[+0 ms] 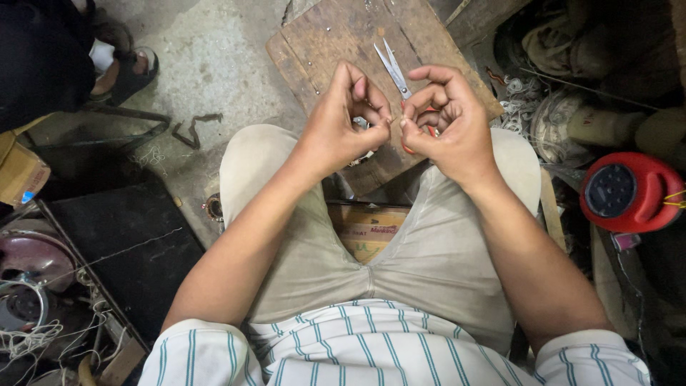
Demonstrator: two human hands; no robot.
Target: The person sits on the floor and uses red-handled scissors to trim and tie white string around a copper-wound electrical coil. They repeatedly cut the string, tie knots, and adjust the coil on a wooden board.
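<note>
While my fingers crowd together over my knees, much of what they pinch stays hidden. At the far left edge a sandalled foot (127, 71) of another person is cut off by the frame, and the tangle of wire (28, 343) at the near left is too jumbled to sort out. My left hand (343, 121) is curled, thumb and forefinger pressed together on something very thin; it looks like a fine wire (395, 121), but it is too small to be sure of. It seems to run left to right, bridging the short gap between both hands. Behind my knuckles lies a worn wooden board (321, 36), its near end covered by my hands. On it rest scissors (393, 68), blades together and pointing far and slightly left, their long axis running near to far; the orange handles are mostly hidden behind my right hand (450, 125). That hand is also closed, fingertips pinching the other end of the strand. At the right a red round casing (629, 191) sits among dim clutter I cannot make out.
</note>
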